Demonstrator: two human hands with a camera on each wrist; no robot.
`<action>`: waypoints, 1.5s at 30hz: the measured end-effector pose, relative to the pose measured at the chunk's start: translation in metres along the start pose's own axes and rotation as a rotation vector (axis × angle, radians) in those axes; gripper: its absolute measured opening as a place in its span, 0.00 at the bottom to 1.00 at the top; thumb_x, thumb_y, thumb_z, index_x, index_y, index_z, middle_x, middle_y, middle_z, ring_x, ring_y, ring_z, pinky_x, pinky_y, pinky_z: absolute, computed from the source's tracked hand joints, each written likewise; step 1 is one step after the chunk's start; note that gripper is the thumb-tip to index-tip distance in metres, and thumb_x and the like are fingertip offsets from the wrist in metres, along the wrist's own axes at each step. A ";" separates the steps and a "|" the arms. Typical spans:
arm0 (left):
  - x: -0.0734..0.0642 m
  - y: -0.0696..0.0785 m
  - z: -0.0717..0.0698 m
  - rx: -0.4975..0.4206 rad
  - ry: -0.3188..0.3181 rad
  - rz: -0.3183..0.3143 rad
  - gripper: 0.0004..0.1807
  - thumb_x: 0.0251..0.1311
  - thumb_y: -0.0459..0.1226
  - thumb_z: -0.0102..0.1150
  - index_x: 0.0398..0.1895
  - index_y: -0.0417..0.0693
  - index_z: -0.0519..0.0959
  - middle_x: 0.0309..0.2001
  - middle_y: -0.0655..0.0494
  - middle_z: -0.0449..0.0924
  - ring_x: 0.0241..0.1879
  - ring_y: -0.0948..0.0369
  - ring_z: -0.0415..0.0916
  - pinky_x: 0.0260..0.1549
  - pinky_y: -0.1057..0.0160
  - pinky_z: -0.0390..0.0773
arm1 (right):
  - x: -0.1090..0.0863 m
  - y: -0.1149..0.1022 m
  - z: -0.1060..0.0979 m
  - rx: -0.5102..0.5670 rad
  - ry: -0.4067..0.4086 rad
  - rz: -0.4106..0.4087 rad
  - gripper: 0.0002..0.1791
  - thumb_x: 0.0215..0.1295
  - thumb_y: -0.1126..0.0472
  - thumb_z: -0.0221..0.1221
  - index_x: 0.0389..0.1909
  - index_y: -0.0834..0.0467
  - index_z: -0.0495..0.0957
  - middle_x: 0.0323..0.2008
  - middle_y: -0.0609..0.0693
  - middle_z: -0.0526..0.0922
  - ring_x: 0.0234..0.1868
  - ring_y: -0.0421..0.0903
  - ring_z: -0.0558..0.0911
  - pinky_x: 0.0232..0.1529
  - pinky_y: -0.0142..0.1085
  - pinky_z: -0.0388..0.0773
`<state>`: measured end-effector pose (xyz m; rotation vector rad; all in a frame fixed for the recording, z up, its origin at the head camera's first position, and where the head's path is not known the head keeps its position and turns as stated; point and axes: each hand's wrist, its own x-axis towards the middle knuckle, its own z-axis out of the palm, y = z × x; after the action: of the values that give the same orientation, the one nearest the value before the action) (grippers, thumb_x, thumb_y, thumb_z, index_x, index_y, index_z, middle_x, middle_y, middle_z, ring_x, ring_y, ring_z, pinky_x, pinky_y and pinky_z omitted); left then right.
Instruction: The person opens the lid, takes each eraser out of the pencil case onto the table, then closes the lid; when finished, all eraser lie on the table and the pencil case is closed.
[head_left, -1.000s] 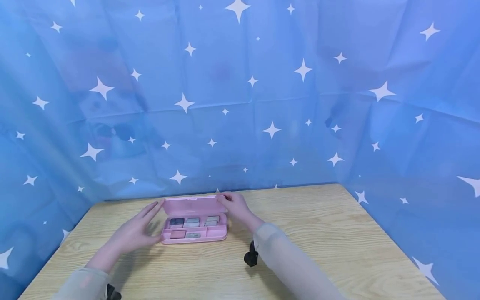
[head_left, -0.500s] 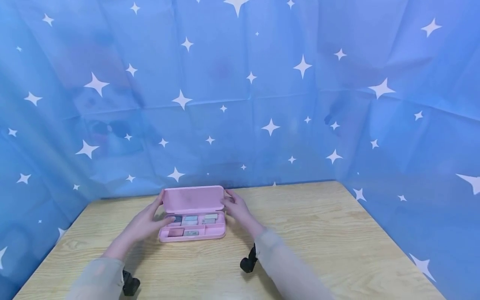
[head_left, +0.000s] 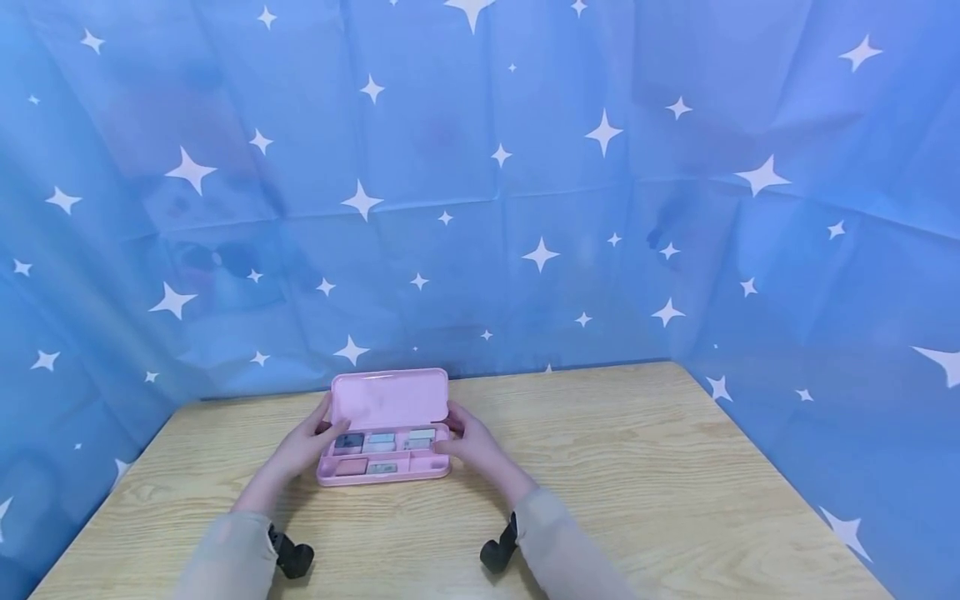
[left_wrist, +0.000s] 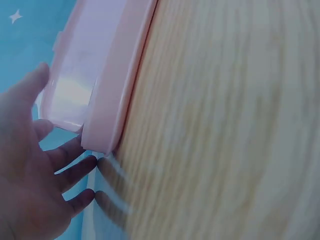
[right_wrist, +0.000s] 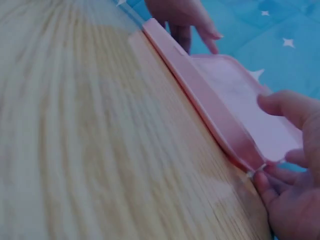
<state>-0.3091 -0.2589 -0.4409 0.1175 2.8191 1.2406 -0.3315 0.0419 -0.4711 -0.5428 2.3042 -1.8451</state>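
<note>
A pink pencil case [head_left: 384, 478] lies toward the back of the table, its lid [head_left: 390, 398] raised and leaning back. Its compartments hold several small rectangular blocks, among them a dark one [head_left: 349, 442], a pinkish one [head_left: 351, 467] and a patterned one [head_left: 382, 468]. My left hand [head_left: 300, 446] is at the left end, thumb over the inside corner; in the left wrist view its fingers [left_wrist: 75, 180] reach the case's end, loosely spread. At the right end is my right hand [head_left: 480, 446], thumb over the tray, fingertips [right_wrist: 267, 187] against the outside corner.
The wood-grain table [head_left: 637, 492] runs to a blue curtain [head_left: 480, 208] with white stars, which hangs behind the case and along both sides. Black wrist cameras hang under both cuffs, at the left wrist [head_left: 294, 557] and the right wrist [head_left: 498, 550].
The lid has swung farther up and back. My right hand has left the lid's top corner and come down to the tray's right end; my left hand has slid down from the lid's corner.
</note>
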 end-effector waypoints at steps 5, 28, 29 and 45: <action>-0.005 -0.002 0.004 0.004 -0.022 0.001 0.50 0.65 0.55 0.55 0.77 0.41 0.41 0.62 0.30 0.66 0.62 0.38 0.63 0.61 0.38 0.60 | -0.004 0.000 -0.003 -0.085 -0.045 0.032 0.51 0.55 0.63 0.69 0.74 0.67 0.49 0.66 0.61 0.67 0.66 0.57 0.66 0.66 0.48 0.62; -0.019 -0.015 0.008 0.092 -0.099 0.001 0.63 0.48 0.56 0.70 0.78 0.46 0.40 0.73 0.33 0.44 0.69 0.34 0.40 0.58 0.26 0.46 | -0.003 -0.001 -0.008 -0.269 -0.141 0.022 0.59 0.50 0.57 0.74 0.75 0.65 0.46 0.72 0.62 0.56 0.68 0.54 0.63 0.65 0.45 0.64; -0.019 -0.015 0.008 0.097 -0.102 0.001 0.63 0.48 0.56 0.70 0.78 0.46 0.40 0.73 0.33 0.44 0.69 0.34 0.40 0.58 0.25 0.45 | -0.003 -0.001 -0.008 -0.271 -0.139 0.020 0.59 0.50 0.58 0.74 0.75 0.65 0.46 0.72 0.62 0.56 0.68 0.54 0.64 0.65 0.45 0.64; -0.021 -0.025 0.007 0.055 -0.115 0.009 0.63 0.48 0.53 0.71 0.78 0.46 0.38 0.73 0.32 0.41 0.68 0.33 0.38 0.59 0.27 0.47 | -0.007 0.000 -0.007 -0.257 -0.135 0.035 0.59 0.50 0.56 0.74 0.76 0.63 0.46 0.72 0.61 0.54 0.68 0.54 0.63 0.65 0.45 0.63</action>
<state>-0.2884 -0.2725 -0.4638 0.1972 2.7575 1.1206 -0.3276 0.0510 -0.4702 -0.6340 2.4547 -1.4570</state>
